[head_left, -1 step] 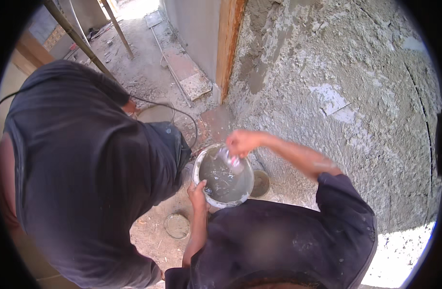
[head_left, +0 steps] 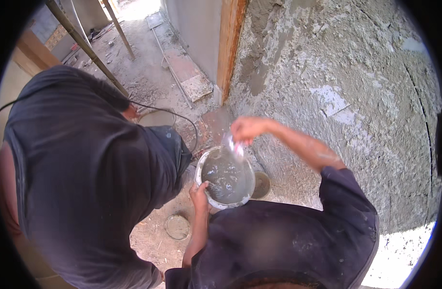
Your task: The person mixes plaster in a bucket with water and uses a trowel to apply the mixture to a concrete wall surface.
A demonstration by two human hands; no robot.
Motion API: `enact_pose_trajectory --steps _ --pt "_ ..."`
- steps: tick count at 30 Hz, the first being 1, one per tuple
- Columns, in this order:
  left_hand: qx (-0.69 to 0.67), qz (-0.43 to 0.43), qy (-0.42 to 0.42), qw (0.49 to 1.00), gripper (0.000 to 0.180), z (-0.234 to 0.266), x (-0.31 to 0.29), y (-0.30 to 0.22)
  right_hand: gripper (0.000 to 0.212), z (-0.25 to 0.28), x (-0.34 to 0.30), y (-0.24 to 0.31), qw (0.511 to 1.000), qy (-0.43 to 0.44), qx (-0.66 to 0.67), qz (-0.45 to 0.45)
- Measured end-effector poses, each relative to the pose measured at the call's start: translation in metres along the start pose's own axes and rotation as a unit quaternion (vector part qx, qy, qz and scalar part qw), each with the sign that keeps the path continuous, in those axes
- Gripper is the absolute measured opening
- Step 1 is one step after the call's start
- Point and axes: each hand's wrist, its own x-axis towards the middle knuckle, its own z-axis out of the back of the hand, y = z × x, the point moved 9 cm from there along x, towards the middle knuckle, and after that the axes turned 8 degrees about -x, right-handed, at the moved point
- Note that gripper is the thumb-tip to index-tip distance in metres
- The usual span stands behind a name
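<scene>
A white-rimmed bucket (head_left: 252,185) of wet grey mix stands close in front of my body. My left hand (head_left: 199,194) grips its near-left rim, thumb over the edge. Above the far rim, my right hand (head_left: 249,130) is closed on a clear plastic piece with a red patch (head_left: 234,146). The plastic hangs down over the far side of the bucket. Motion smears it, so I cannot tell whether it is a bag or a cup. Ripples and shiny spots show on the grey mix (head_left: 226,176).
At the left, a co-worker in dark clothes (head_left: 81,164) bends beside another bucket (head_left: 158,118). A round container (head_left: 262,185) stands right of mine, and another round one (head_left: 177,227) at lower left. Rough plastered wall (head_left: 327,72) rises at the right. A dark cable (head_left: 180,111) crosses the scene.
My right hand has risen slightly, away from me and to the right, lifting the plastic piece from over the grey mix toward the far rim. My left hand still holds the bucket.
</scene>
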Motion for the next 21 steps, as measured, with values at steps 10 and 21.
enact_pose_trajectory --steps 10,21 --pt "0.006 -0.007 -0.015 1.000 0.037 0.014 0.001 0.008 0.084 0.177 -0.030 0.006 0.893 -0.414 0.177 0.026" --pt "-0.004 -0.022 0.035 0.999 0.033 -0.007 0.020 -0.025 0.035 -0.170 0.052 -0.010 0.964 -0.178 -0.192 -0.047"
